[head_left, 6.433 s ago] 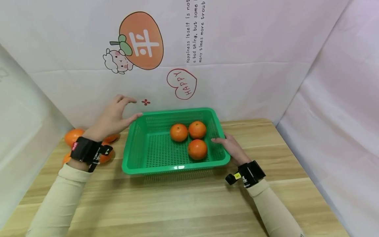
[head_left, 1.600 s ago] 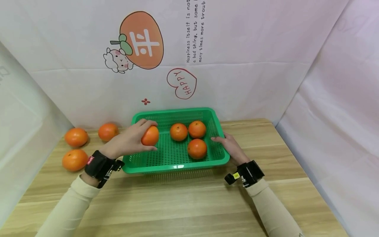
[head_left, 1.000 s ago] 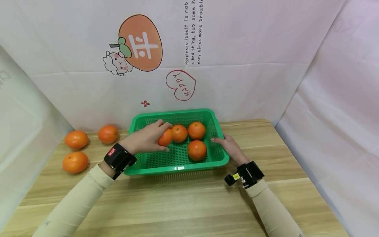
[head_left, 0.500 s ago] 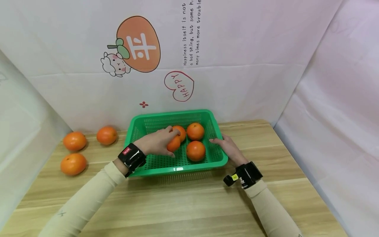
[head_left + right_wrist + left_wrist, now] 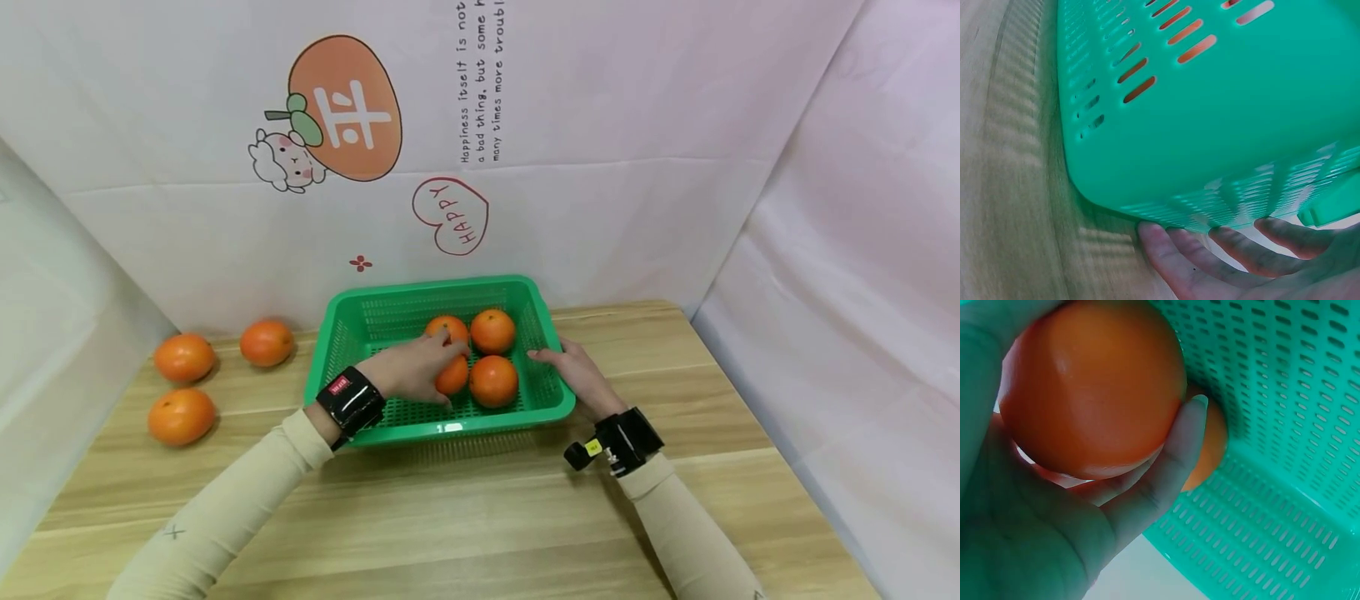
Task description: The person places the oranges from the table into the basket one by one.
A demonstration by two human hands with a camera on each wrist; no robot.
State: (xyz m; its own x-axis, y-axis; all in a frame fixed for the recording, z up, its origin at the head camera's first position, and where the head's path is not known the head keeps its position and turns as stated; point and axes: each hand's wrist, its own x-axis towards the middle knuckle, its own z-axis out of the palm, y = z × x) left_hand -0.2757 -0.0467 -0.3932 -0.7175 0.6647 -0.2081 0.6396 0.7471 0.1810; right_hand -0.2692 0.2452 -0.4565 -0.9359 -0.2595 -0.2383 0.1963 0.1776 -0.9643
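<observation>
The wooden surface [image 5: 465, 517] is bordered by a white back cloth [image 5: 615, 100] and by side cloths [image 5: 862, 275]. On the back cloth are printed an orange fruit [image 5: 345, 108], a small sheep [image 5: 283, 162] touching it, a red heart [image 5: 450, 217] marked "HAPPY", a red flower [image 5: 361, 263] and lines of dark text [image 5: 481, 92].

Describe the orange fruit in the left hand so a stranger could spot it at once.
At the back of the wooden table sits a green basket. Inside, the front-left orange fruit is partly covered by the left hand. It alone is gripped, thumb and fingers around it; the basket's other three fruits are not held.
</observation>
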